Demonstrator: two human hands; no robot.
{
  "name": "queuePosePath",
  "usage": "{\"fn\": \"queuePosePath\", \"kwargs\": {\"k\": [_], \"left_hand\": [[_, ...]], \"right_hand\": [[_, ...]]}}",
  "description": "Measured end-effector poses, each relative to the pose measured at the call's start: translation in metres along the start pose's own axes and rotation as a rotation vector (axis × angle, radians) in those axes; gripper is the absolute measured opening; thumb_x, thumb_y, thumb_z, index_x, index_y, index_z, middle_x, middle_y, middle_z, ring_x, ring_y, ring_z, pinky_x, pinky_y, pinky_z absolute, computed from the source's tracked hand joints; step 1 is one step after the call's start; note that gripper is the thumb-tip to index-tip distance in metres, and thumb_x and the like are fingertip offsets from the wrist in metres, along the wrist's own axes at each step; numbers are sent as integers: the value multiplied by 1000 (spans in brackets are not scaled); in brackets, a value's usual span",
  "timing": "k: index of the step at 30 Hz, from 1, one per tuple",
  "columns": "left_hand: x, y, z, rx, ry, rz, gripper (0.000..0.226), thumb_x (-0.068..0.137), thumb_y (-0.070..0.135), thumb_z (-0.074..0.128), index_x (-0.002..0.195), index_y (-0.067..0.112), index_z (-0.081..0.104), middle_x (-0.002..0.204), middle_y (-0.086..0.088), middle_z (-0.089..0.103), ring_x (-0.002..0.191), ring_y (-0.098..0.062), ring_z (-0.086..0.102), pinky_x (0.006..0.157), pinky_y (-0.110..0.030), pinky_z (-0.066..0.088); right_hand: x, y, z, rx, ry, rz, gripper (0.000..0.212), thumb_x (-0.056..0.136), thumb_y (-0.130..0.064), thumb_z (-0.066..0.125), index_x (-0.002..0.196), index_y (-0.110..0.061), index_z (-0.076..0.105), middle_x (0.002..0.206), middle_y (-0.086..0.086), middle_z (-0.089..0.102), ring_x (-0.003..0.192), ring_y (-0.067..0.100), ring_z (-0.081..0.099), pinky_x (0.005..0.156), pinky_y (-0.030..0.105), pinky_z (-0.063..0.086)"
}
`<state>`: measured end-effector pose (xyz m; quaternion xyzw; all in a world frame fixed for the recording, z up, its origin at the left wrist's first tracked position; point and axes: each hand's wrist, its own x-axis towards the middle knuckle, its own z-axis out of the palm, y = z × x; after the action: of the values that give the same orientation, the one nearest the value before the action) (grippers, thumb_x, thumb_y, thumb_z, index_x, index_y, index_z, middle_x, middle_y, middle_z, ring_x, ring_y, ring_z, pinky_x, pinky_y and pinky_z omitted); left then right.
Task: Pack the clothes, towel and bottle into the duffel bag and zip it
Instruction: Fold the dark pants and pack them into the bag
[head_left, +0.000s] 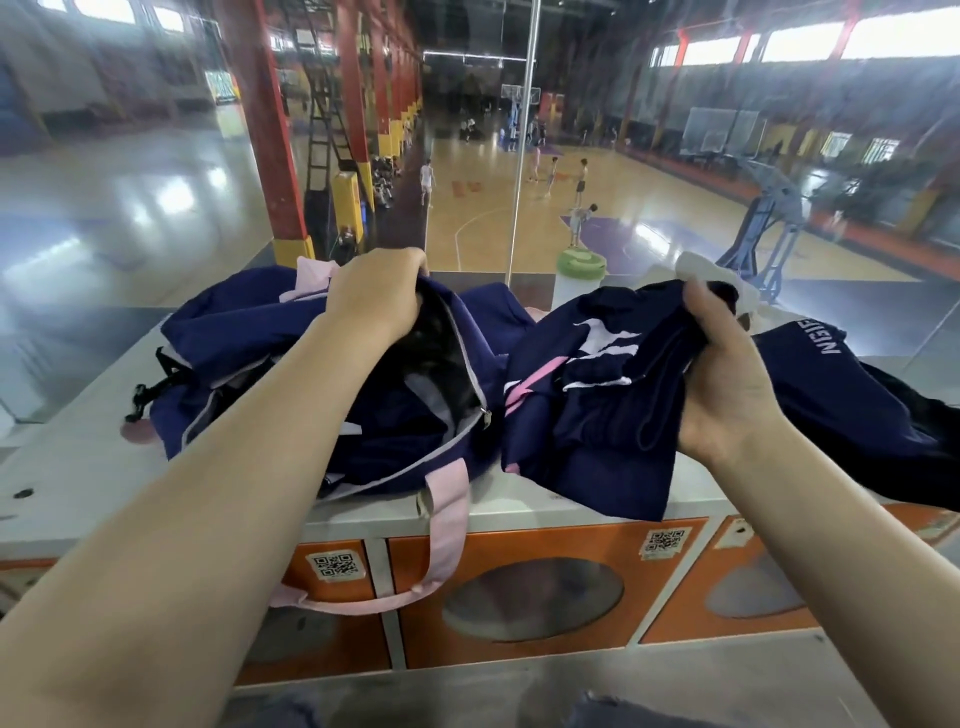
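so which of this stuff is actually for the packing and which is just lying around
For the job:
duffel bag, held open by left hand
navy garment, gripped by right hand
second dark garment
bottle with green lid
white cloth, maybe the towel

Just there:
orange lockers
QR stickers

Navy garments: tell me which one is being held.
The navy garment with pink and white stripes, gripped by the right hand; the lettered one lies untouched.

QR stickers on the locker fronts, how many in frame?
2. One QR sticker sits on the orange locker door below the duffel bag; the other QR sticker is on the next door right. The arms may hide more.
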<state>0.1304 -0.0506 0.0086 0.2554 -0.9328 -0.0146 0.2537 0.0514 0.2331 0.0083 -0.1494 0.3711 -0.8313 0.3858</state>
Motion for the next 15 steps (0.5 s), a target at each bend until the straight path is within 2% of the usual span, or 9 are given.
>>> {"fn": "queuePosePath", "kwargs": {"k": [2, 4, 8, 9, 10, 12, 15], "left_hand": [[-8, -5, 4, -26, -9, 0, 18, 89, 12, 48, 98, 25, 57, 90, -5, 62, 83, -30, 56, 73, -41, 48], [-11, -13, 5, -55, -91, 26, 19, 87, 12, 50, 98, 27, 56, 93, -4, 62, 84, -29, 56, 76, -42, 49], [-13, -36, -15, -28, -551, 53, 36, 83, 22, 66, 114, 35, 55, 108, 2, 61, 99, -24, 56, 89, -41, 47], [-13, -43, -20, -3, -609, 51, 37, 82, 25, 69, 116, 34, 56, 108, 2, 60, 99, -23, 57, 89, -39, 47], [-15, -49, -25, 10, -622, 35, 33, 84, 24, 68, 114, 33, 59, 108, 1, 61, 96, -22, 57, 85, -37, 46], [-17, -58, -29, 18, -544, 19, 21, 89, 15, 59, 103, 30, 64, 107, -5, 61, 91, -24, 56, 77, -33, 41], [-12, -60, -23, 36, -322, 43, 29, 85, 8, 51, 89, 35, 61, 106, -7, 64, 93, -29, 57, 80, -38, 44]], "right_hand": [[2, 4, 4, -30, 17, 25, 30, 92, -29, 54, 107, -7, 70, 113, 11, 69, 104, 29, 66, 92, 46, 52], [3, 9, 10, -104, 19, 46, 28, 89, -19, 55, 111, -7, 66, 112, 12, 68, 99, 29, 67, 92, 45, 52], [0, 16, 17, -200, -26, 141, 26, 86, -15, 46, 95, -6, 69, 93, 10, 71, 77, 26, 69, 73, 37, 59], [-2, 17, 19, -211, -37, 160, 27, 85, -15, 45, 93, -5, 69, 90, 10, 71, 74, 26, 69, 69, 35, 58], [-3, 19, 20, -219, -62, 176, 28, 82, -15, 45, 90, -5, 70, 89, 10, 71, 72, 26, 69, 68, 33, 58], [-3, 24, 27, -239, -109, 199, 30, 76, -16, 47, 86, -5, 74, 90, 11, 71, 74, 27, 67, 69, 32, 56], [-3, 39, 44, -252, -196, 247, 35, 72, -16, 47, 88, -6, 75, 93, 13, 71, 78, 28, 67, 76, 34, 53]]}}
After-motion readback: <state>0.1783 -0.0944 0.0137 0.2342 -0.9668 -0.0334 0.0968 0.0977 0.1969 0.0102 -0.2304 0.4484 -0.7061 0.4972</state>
